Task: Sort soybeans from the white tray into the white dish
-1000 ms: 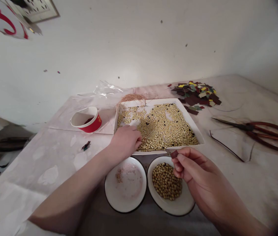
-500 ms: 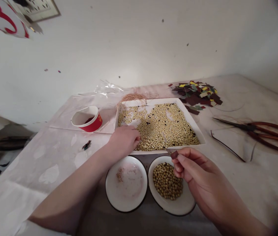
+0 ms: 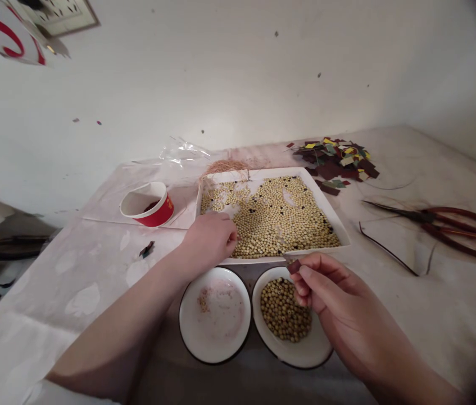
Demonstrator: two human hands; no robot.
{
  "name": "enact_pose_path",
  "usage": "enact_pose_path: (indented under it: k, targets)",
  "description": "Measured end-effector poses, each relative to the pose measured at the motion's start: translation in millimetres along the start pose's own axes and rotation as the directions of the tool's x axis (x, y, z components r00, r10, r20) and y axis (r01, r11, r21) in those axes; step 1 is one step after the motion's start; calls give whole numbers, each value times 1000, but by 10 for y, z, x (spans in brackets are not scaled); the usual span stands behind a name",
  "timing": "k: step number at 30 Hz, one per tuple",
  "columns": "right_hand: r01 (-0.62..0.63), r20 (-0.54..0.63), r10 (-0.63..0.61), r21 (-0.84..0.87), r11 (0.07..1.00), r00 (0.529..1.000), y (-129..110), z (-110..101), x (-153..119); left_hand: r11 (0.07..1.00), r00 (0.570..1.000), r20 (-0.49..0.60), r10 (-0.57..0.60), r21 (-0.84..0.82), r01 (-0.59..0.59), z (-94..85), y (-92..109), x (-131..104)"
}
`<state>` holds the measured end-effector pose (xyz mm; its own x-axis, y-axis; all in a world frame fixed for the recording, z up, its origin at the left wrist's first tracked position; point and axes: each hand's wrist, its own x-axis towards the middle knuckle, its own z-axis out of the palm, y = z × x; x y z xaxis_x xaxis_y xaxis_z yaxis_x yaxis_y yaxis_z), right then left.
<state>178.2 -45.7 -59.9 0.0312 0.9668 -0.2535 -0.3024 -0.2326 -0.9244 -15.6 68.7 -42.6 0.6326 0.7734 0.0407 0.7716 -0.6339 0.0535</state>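
Between thumb and forefinger, my right hand (image 3: 334,298) pinches a small dark red-brown rectangular piece (image 3: 294,266) above the rim of the right bowl. My left hand (image 3: 210,236), fingers curled, rests over the left front edge of a shallow white tray (image 3: 275,171); its fingertips are hidden, so what they hold cannot be made out. Many pale yellow beads (image 3: 271,219), with a few dark ones, lie in the tray. The right white bowl (image 3: 305,354) contains larger brownish round beads (image 3: 286,309). Pinkish crumbs lie in the left white bowl (image 3: 216,349).
Scissors (image 3: 444,219) with long red-brown handles lie at the right, near a dark bent strip (image 3: 389,250). A heap of coloured rectangular pieces (image 3: 334,160) is at the back right. A red-and-white paper cup (image 3: 162,212), copper-coloured strands (image 3: 226,167) and clear plastic (image 3: 185,151) are at the left and back.
The whole view has shifted very slightly. Both hands keep nearly the same pose and place, and the red-brown piece stays pinched in the right hand.
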Motion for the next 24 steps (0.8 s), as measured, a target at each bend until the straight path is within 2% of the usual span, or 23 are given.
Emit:
enact_pose_path:
  k: [2, 5, 9, 11, 13, 18, 21, 24]
  targets:
    - [-12, 12, 12, 7, 1000, 1000, 8, 4, 1, 1000, 999, -41, 0, -21, -1, -83, 61, -13]
    - [-23, 30, 23, 8, 1000, 999, 15, 13, 1, 994, 992, -128, 11, -110, -25, -277, 256, -96]
    - [-30, 43, 32, -39, 999, 999, 14, 17, -5, 946, 939, -319, 130, -244, -214, -458, 590, -270]
    - [-23, 63, 27, -68, 997, 998, 12, 17, -13, 929, 912, -365, 189, -235, -287, -454, 703, -327]
    - [-15, 74, 22, -90, 996, 997, 10, 19, -23, 929, 903, -369, 218, -205, -308, -404, 757, -347]
    - [-32, 82, 43, -131, 991, 996, 9, 30, -38, 950, 905, -361, 225, -127, -287, -286, 738, -317]
    - [-37, 83, 49, -140, 989, 995, 16, 27, -31, 959, 909, -366, 200, -117, -258, -282, 723, -312]
    - [-38, 85, 51, -153, 988, 995, 23, 21, -23, 953, 908, -355, 224, -115, -280, -296, 728, -316]
